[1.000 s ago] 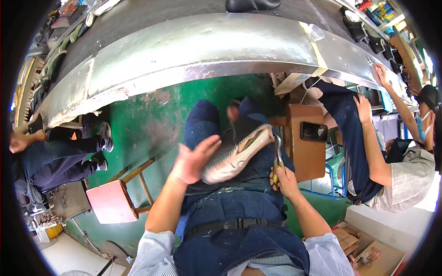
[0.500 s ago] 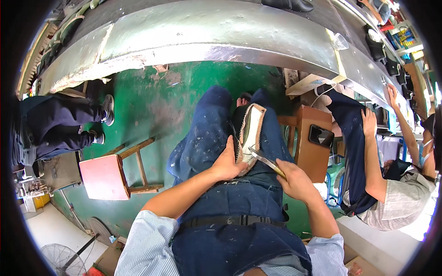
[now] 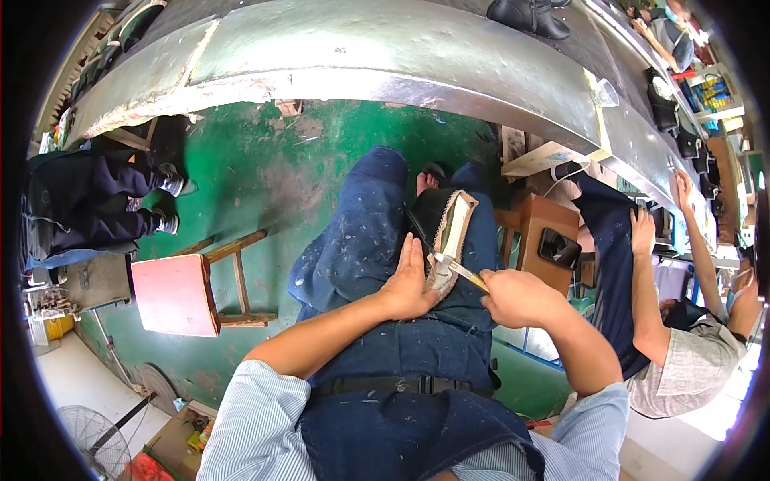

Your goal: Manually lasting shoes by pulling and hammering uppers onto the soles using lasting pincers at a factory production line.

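A black shoe (image 3: 455, 220) lies across my lap, bottom up and with no outsole. Its pale inner bottom shows inside a tan, jagged folded edge. My left hand (image 3: 411, 280) grips its near end from the left side, the fingers stretched along it and the thumb hidden by the near end. From the right, my right hand (image 3: 517, 297) is closed round the yellowish handle of a metal-headed hand tool (image 3: 460, 268). The tool's head touches the near part of the shoe bottom, close to my left fingers. Its exact kind is hard to make out.
A long metal-topped bench (image 3: 361, 56) runs across the front, with a black boot (image 3: 529, 18) on it. To the left stands a pink-topped stool (image 3: 175, 295). At right are a brown seat (image 3: 539, 240) with a phone (image 3: 559, 247) and a seated co-worker (image 3: 686, 353).
The shoe has tilted, showing more of its black side. My right hand has turned and moved slightly right and up, and the tool lies flatter over the shoe's near end.
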`<state>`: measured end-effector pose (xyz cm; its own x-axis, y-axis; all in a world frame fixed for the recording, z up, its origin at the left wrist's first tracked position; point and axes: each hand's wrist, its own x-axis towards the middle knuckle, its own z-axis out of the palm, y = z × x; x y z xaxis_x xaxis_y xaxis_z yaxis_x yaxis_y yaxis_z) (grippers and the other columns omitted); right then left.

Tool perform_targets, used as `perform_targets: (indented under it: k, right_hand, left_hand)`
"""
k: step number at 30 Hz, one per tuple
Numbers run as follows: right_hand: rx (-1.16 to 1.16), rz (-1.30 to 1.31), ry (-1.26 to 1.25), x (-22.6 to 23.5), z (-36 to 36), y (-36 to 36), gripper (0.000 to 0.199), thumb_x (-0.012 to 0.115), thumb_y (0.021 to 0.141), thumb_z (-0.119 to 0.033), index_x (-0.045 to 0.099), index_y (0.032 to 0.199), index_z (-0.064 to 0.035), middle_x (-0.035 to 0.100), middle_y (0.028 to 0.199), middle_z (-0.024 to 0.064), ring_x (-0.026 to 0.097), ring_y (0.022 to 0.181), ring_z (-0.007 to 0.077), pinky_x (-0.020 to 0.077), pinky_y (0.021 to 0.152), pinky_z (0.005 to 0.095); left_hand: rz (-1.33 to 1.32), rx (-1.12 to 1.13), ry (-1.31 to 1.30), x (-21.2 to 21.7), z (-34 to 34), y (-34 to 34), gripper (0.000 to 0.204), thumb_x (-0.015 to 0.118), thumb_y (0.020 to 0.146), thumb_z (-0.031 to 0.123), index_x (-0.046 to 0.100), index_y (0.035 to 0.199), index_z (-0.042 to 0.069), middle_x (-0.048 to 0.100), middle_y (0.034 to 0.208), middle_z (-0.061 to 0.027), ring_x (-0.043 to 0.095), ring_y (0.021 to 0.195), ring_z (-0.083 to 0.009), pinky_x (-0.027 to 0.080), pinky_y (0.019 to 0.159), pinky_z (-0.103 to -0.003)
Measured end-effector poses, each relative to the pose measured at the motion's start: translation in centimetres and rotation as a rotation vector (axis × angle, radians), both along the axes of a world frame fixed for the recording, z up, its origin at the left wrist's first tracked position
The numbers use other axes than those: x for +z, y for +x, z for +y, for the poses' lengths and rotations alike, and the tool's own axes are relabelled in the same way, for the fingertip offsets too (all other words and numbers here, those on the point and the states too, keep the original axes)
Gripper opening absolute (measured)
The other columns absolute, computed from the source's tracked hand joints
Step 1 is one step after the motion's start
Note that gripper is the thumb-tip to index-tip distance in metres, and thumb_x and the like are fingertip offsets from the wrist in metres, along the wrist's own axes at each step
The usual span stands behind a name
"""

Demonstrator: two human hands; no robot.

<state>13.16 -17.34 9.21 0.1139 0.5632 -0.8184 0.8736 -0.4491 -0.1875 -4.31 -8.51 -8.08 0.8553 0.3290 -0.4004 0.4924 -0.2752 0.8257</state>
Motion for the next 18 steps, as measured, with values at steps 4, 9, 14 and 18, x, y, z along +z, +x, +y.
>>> perform_targets:
  k: [4,9,14,18]
  right_hand:
    - [-0.015,0.084,0.115,-2.4,-0.7,0.0,0.029,0.059,0.090,-0.020,0.058,0.106,0.0040,0.067,0.093,0.0257,0.065,0.090,0.0427,0.0509,0.083,0.0493]
    - [-0.091,0.135,0.361,-8.0,-3.3,-1.0,0.028,0.060,0.089,-0.021,0.058,0.106,0.0013,0.067,0.092,0.0252,0.064,0.090,0.0426,0.0506,0.081,0.0503]
    - [-0.373,0.027,0.760,-11.0,-6.1,-5.2,0.030,0.065,0.085,-0.020,0.058,0.108,-0.0021,0.066,0.091,0.0228,0.064,0.089,0.0411,0.0512,0.078,0.0489]
    - [-0.418,0.151,0.689,-10.3,-7.5,-3.8,0.029,0.062,0.085,-0.019,0.057,0.108,-0.0018,0.065,0.093,0.0241,0.063,0.090,0.0420,0.0501,0.078,0.0491]
  left_hand:
    - [-0.355,0.632,-1.273,0.4,1.4,0.6,0.066,0.038,0.104,0.037,0.021,0.151,-0.005,0.027,0.158,-0.0147,0.027,0.145,-0.0255,0.021,0.118,-0.035]
    - [-0.068,0.936,-0.970,-0.8,1.1,3.1,0.061,0.032,0.105,0.045,0.033,0.150,0.003,0.038,0.152,-0.0127,0.040,0.137,-0.0230,0.032,0.112,-0.035]
    - [0.002,0.884,-0.156,-4.0,0.4,4.5,0.057,0.029,0.103,0.040,0.064,0.115,-0.003,0.063,0.110,-0.0309,0.057,0.109,-0.0479,0.044,0.097,-0.049]
    - [-0.055,0.757,0.046,-2.1,-0.4,3.6,0.054,0.029,0.103,0.038,0.061,0.122,-0.001,0.063,0.111,-0.0309,0.057,0.106,-0.0492,0.044,0.095,-0.052]
